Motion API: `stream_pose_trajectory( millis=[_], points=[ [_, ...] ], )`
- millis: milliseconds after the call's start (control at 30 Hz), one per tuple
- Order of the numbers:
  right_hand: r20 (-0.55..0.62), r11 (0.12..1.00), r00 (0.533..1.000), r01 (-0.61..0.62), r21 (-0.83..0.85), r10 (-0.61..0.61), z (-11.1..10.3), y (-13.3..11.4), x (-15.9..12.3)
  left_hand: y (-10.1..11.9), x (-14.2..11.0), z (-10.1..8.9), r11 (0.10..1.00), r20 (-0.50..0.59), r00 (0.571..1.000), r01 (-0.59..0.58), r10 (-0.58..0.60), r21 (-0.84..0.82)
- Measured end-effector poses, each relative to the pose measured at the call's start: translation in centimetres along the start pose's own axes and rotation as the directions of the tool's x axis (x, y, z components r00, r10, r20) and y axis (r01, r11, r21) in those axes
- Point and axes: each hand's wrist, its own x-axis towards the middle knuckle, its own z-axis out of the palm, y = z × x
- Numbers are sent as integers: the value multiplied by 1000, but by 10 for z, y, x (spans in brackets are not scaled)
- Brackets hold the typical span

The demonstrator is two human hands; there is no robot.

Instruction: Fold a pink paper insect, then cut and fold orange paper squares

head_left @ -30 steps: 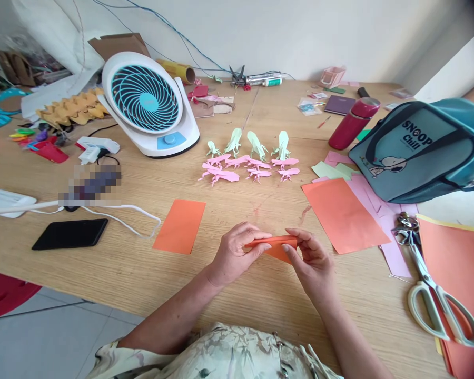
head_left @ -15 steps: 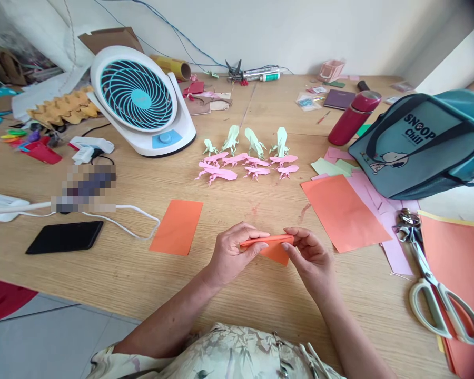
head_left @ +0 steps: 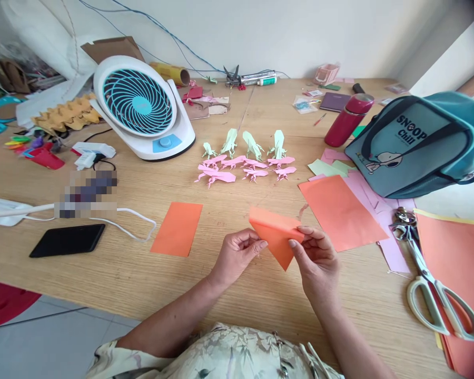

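Observation:
Between both hands, a little above the table, is a sheet of orange paper [head_left: 278,237] with a crease across it and a corner pointing down toward me. My left hand [head_left: 239,258] pinches its left edge between thumb and fingers. At the right end, my right hand [head_left: 318,258] grips it with thumb below and fingers behind. A flat orange paper rectangle [head_left: 177,229] lies on the table to the left, and a larger orange sheet [head_left: 342,213] lies to the right. Beyond the hands stand pink folded paper insects [head_left: 219,175] and green folded paper insects [head_left: 253,145], several of each.
A white fan [head_left: 142,105] stands back left, near a black phone [head_left: 67,240] and white cable. To the right are scissors [head_left: 430,279], pink paper scraps [head_left: 365,192], a red flask [head_left: 349,120] and a teal bag [head_left: 414,142]. More orange sheets [head_left: 458,252] lie at the right edge.
The orange paper has tilted up and opened out from a narrow folded strip, showing more of its face. My left hand has slid slightly down its edge; the right hand still holds the right end.

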Motion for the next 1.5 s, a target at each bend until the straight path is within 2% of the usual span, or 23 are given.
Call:
stream_pose_trajectory(
  millis=[167,267,433,633,867,1033,1167,1300,1500],
  points=[
    [37,1000,999,16,8,-16,1,3,-3,1,0,3,980,-23,988,146,-151,-136],
    [60,999,998,37,-25,-36,1,4,-5,4,-1,2,966,-46,980,181,-192,-182],
    [118,993,992,65,-101,-53,0,9,-7,7,0,-2,966,-110,982,129,-156,-223],
    [128,978,988,109,-179,-87,-2,15,-7,10,2,-4,948,-235,968,9,-87,-318],
    [144,978,983,137,-156,-115,-2,14,-7,11,4,-6,958,-311,950,-74,-16,-276],
    [145,978,984,128,-164,-104,-2,15,-7,10,3,-7,977,-365,929,-128,58,-170],
    [127,976,987,123,-178,-101,-2,16,-6,11,1,-9,969,-400,886,-247,236,23],
    [124,974,988,120,-193,-97,-2,15,-6,14,-1,-12,925,-348,860,-318,374,207],
    [109,954,987,146,-261,-121,-5,15,-4,18,-1,-18,868,-264,860,-328,438,372]
  ],
)
